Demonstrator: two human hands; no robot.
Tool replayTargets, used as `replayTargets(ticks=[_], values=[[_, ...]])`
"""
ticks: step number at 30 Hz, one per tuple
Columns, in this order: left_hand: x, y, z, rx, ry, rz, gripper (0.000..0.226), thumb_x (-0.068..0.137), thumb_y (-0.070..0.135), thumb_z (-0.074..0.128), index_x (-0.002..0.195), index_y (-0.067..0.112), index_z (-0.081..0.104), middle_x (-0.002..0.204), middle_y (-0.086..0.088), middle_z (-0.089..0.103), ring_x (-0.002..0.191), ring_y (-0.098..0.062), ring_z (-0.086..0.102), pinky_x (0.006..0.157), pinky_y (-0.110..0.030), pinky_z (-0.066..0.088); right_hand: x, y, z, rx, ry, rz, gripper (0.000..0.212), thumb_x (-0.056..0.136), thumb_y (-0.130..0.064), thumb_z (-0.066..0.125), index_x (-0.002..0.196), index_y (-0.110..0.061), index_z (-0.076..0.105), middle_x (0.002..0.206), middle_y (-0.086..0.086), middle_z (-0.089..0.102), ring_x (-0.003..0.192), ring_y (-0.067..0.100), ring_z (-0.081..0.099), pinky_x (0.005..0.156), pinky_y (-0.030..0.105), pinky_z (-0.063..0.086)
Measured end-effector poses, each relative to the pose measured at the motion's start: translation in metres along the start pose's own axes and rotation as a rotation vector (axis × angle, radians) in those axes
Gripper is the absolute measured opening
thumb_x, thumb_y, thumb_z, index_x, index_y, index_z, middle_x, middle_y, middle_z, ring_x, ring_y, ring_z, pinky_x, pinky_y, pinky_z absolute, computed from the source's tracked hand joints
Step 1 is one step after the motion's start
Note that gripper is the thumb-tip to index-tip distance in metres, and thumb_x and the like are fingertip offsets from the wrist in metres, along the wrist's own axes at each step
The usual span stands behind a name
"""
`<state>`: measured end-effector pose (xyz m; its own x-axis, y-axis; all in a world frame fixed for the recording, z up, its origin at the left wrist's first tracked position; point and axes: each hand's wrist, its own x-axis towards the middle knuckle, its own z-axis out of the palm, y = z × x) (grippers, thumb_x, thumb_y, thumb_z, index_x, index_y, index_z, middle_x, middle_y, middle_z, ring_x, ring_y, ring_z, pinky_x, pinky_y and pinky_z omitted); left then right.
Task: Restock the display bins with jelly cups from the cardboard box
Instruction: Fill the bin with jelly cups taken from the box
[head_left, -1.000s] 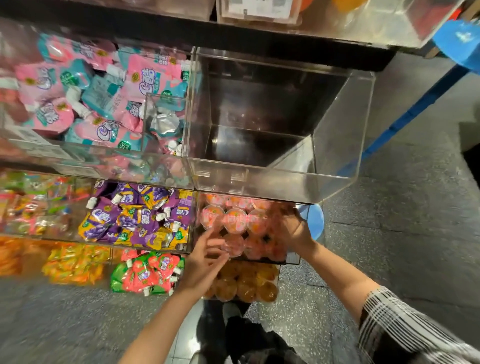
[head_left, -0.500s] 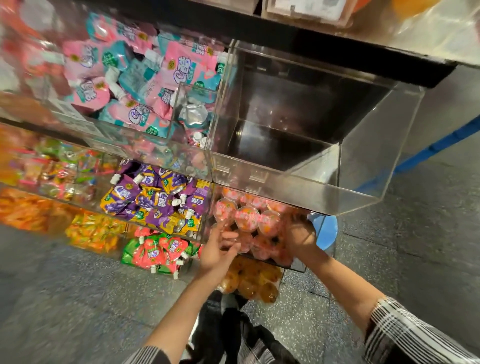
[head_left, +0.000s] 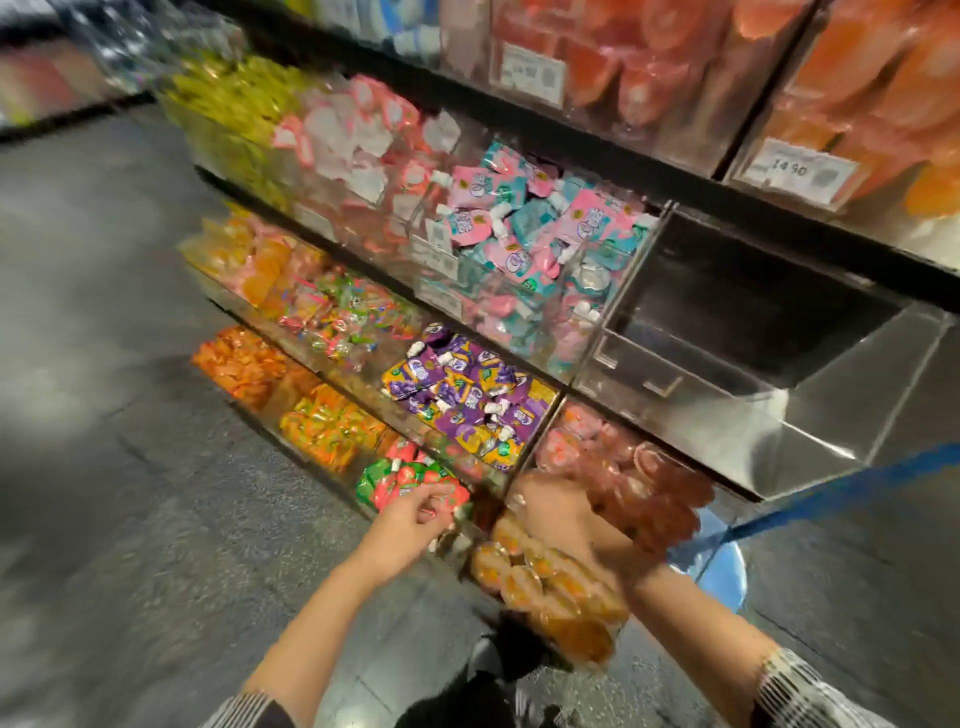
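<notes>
Left hand (head_left: 410, 519) drawn back from the pink jelly cups (head_left: 613, 467), fingers loosely curled, gripping nothing, right hand (head_left: 561, 514) blurred at that bin's front, grip unclear, cups piled just beyond it, their axes unreadable, orange jelly cups (head_left: 545, 582) beneath.

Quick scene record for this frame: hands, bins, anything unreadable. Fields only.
left hand: fingers loosely curled, in front of the green-and-red pouch bin; holds nothing visible
right hand: blurred at the clear bin of pink jelly cups; grip cannot be told
empty clear acrylic bin: upper right, nothing inside
orange jelly cups: bin below the pink ones
purple-and-yellow pouches: bin left of the pink cups
cardboard box: not in view
</notes>
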<state>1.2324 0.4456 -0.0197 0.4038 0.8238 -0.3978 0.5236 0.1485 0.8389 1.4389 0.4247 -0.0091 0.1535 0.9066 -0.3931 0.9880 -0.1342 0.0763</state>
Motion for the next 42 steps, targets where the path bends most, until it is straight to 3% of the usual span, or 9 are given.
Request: replayTargets(ticks=[4,10,14,19,21,24,31,35,42], values=[[-0.078,-0.049,-0.083,-0.117,0.244,-0.055,0.029,0.088,0.010,0.064,0.116,0.013,0.061,0.080,0.004,0.063,0.072,-0.014,0.053,0.071,-0.021,0.044,-0.016,-0.102,-0.024,0.018,-0.084,-0.379,0.029,0.092,-0.026,0.047,0.113,-0.010,0.061,0.111,0.015,0.065,0.106,0.032,0.062,0.083,0.037,0.050],[-0.228,-0.147,-0.195,-0.255,0.567,-0.137,0.028,0.089,-0.002,0.058,0.110,0.016,0.059,0.069,0.013,0.067,0.076,-0.017,0.054,0.064,-0.028,0.043,-0.061,-0.287,-0.032,-0.106,-0.178,-0.745,0.040,0.093,-0.031,0.053,0.130,-0.016,0.054,0.126,0.014,0.060,0.117,0.031,0.056,0.091,0.036,0.046],[-0.330,-0.205,-0.242,-0.316,0.770,-0.173,0.030,0.088,-0.007,0.055,0.104,0.018,0.060,0.065,0.017,0.067,0.079,-0.020,0.058,0.062,-0.012,0.042,-0.106,-0.411,-0.040,-0.164,-0.198,-0.968,0.042,0.093,-0.034,0.055,0.132,-0.018,0.053,0.126,0.010,0.061,0.119,0.027,0.055,0.093,0.034,0.044],[-0.441,-0.265,-0.276,-0.348,0.987,-0.227,0.025,0.093,0.000,0.056,0.115,0.012,0.056,0.084,0.002,0.066,0.070,0.001,0.062,0.066,-0.010,0.045,-0.164,-0.555,-0.041,-0.262,-0.192,-1.206,0.040,0.095,-0.035,0.054,0.132,-0.020,0.053,0.124,0.009,0.061,0.118,0.027,0.054,0.091,0.034,0.044],[-0.476,-0.292,-0.286,-0.372,1.068,-0.263,0.024,0.094,0.006,0.056,0.116,0.014,0.057,0.088,0.002,0.066,0.075,-0.006,0.063,0.065,-0.013,0.046,-0.186,-0.607,-0.040,-0.311,-0.187,-1.293,0.040,0.095,-0.034,0.053,0.133,-0.020,0.053,0.125,0.011,0.060,0.118,0.028,0.054,0.091,0.034,0.044],[-0.517,-0.330,-0.302,-0.442,1.183,-0.310,0.022,0.094,0.005,0.056,0.113,0.016,0.058,0.087,-0.003,0.065,0.075,-0.016,0.060,0.062,-0.014,0.045,-0.208,-0.685,-0.037,-0.396,-0.202,-1.378,0.041,0.095,-0.033,0.054,0.133,-0.017,0.052,0.125,0.012,0.060,0.118,0.028,0.052,0.089,0.033,0.044],[-0.590,-0.413,-0.378,-0.561,1.289,-0.399,0.023,0.094,0.018,0.058,0.117,0.021,0.058,0.103,-0.001,0.067,0.089,-0.008,0.065,0.073,-0.017,0.049,-0.238,-0.873,-0.037,-0.444,-0.225,-1.521,0.036,0.093,-0.030,0.056,0.125,-0.014,0.059,0.112,0.009,0.067,0.102,0.026,0.060,0.071,0.027,0.041],[-0.630,-0.446,-0.443,-0.573,1.324,-0.468,0.020,0.095,0.018,0.057,0.114,0.024,0.059,0.102,0.001,0.067,0.090,-0.010,0.064,0.069,-0.017,0.049,-0.241,-0.972,-0.051,-0.434,-0.218,-1.520,0.016,0.092,-0.027,0.056,0.099,-0.019,0.067,0.107,0.009,0.066,0.078,0.019,0.057,0.064,0.027,0.038],[-0.679,-0.504,-0.553,-0.536,1.382,-0.515,0.023,0.093,0.015,0.059,0.115,0.020,0.062,0.096,0.001,0.069,0.092,-0.013,0.064,0.082,-0.028,0.052,-0.226,-1.092,-0.058,-0.421,-0.223,-1.438,0.033,0.092,-0.027,0.053,0.122,-0.015,0.063,0.122,0.005,0.065,0.111,0.023,0.059,0.089,0.032,0.048]])
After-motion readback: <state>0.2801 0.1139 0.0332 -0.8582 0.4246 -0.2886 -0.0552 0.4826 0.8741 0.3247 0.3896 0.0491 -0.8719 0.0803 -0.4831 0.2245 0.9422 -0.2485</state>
